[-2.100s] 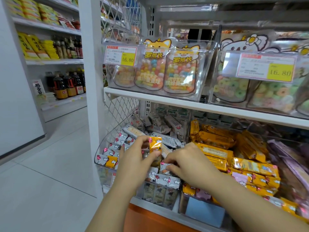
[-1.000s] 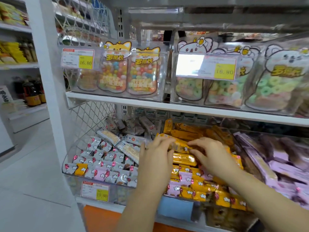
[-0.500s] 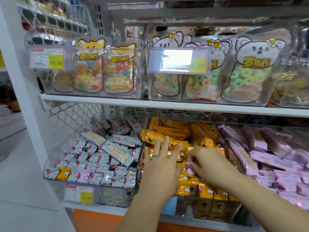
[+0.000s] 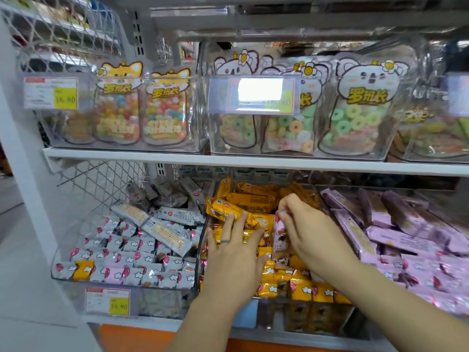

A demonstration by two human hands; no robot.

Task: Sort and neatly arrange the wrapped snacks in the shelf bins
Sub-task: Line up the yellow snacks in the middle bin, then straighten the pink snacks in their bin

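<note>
Left hand [image 4: 236,252]: flat and palm down, fingers straight and spread, on the orange wrapped snacks [image 4: 302,290] in the middle clear plastic bin [image 4: 201,255], centre of the frame. The fingertips touch a long orange wrapped bar [image 4: 225,209] whose long axis runs from upper left to lower right.
Right hand [image 4: 312,235]: just right of the left hand, fingers and thumb curled, pinching a small pink wrapped snack [image 4: 279,241].
Pink wrapped snack: stands on end, long axis vertical, above the middle bin's orange snacks and between the two hands.
Left clear bin [image 4: 152,301]: holds white wrapped snacks [image 4: 121,243]. One stray orange snack [image 4: 83,270] lies in its front row, lower left.
Right bin: holds lilac wrapped bars [image 4: 406,240], at the right of the frame.
</note>
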